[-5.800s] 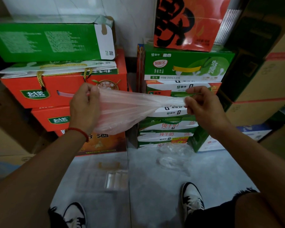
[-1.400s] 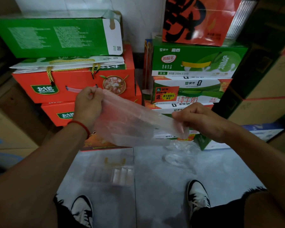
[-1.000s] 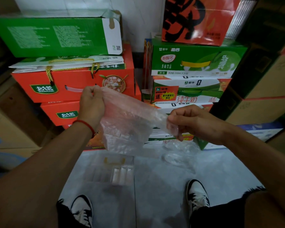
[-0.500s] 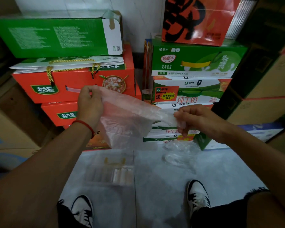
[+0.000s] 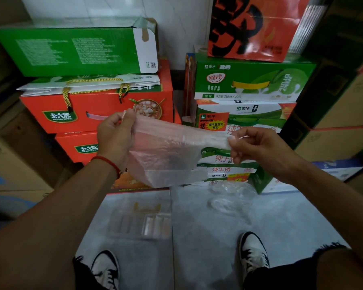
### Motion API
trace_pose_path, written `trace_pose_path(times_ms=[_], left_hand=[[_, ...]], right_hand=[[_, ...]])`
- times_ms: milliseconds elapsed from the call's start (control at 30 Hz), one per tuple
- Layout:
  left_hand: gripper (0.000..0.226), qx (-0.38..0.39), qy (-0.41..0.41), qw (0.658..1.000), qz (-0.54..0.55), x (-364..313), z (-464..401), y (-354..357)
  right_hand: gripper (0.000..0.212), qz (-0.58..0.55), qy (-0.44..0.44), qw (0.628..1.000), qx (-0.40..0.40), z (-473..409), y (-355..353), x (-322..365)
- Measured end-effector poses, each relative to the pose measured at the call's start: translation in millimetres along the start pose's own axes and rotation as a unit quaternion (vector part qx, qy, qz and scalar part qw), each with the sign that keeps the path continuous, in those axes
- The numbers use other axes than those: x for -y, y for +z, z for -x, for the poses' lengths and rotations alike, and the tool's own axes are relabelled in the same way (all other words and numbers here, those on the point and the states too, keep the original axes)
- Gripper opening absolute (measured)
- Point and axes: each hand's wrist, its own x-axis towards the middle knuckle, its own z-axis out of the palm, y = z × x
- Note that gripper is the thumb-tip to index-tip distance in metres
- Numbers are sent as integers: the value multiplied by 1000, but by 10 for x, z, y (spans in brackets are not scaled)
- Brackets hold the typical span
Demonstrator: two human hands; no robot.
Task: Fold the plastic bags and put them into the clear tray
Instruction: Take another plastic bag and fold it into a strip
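Observation:
A pale pink translucent plastic bag (image 5: 168,153) is stretched in the air between my hands at chest height. My left hand (image 5: 115,137) pinches its left top corner with curled fingers. My right hand (image 5: 258,147) pinches the right end, which is drawn into a narrow strip. The bag's body hangs down below the taut top edge. On the floor below lies the clear tray (image 5: 140,222) with ribbed compartments. A loose clear plastic bag (image 5: 231,197) lies crumpled on the floor to the tray's right.
Stacked orange and green cartons (image 5: 96,107) stand at the back left and milk cartons (image 5: 245,114) at the back right. Brown cardboard boxes (image 5: 344,114) line the right side. My two shoes (image 5: 253,254) stand on the grey floor near the tray.
The bag slackened as my hands came together, and it is now pulled out taut again, my right hand moving right and slightly up. My left hand kept its grip.

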Motion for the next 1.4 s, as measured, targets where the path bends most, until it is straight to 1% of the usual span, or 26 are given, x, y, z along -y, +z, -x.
trace_pose_path(times_ms=[33,100,167,300,367,467,567,667,733,800,867,900,933,967,1000,1067,1100,1167,1233,1333,1400], left_hand=[[36,-3,5,1000,-7,3,-10,-11],[35,-18,12,1000,-17,1,-29,-28],[36,-30,22,999,-29,-2,-36,-37],[39,-44,51,996,-54,-21,-31,-49],[39,-43,66,995,-62,-33,-34,-66],[40,-27,118,988,-97,-40,-9,-87],[38,-42,161,976,-142,-54,32,-78],[34,-34,181,973,-137,-105,81,-30],[32,-19,190,975,-118,-160,120,12],[30,11,210,972,-103,-234,190,56],[30,57,239,964,-101,-321,294,96],[30,84,255,957,-105,-359,349,118],[29,113,273,948,-115,-388,404,139],[28,142,290,937,-130,-404,456,160],[26,170,305,925,-147,-416,502,183],[25,221,325,904,-168,-423,577,228],[26,238,330,898,-170,-419,597,243],[27,253,322,899,-158,-406,593,252],[26,247,298,910,-147,-388,544,227],[29,218,254,933,-132,-362,418,149],[34,180,207,953,-130,-364,327,90]], right_hand=[[20,0,2,1000,-6,-3,-8,-1],[30,0,9,1000,-22,-24,-23,-22],[34,-23,29,999,-37,-41,-16,-37],[25,-86,65,993,-56,-61,-18,-73],[22,-102,59,991,-61,-72,-41,-83],[21,-97,40,991,-86,-84,-53,-65],[16,-106,33,987,-119,-104,-62,-45],[22,-134,39,980,-141,-134,-75,-35],[21,-136,51,975,-166,-140,-86,-36],[20,-78,51,973,-213,-156,-111,-52],[17,76,10,963,-259,-135,-93,-31],[23,159,-25,952,-261,-111,-64,0],[30,225,-65,942,-242,-80,-9,54],[37,262,-97,940,-196,-49,73,112],[42,269,-114,947,-133,-29,173,158],[50,241,-111,964,-4,-16,427,201],[49,236,-116,964,35,-29,539,191],[37,238,-144,959,52,-68,704,169],[43,202,-155,966,53,-102,765,178],[45,175,-170,970,19,-97,757,222],[45,165,-165,972,-18,-97,732,242]])
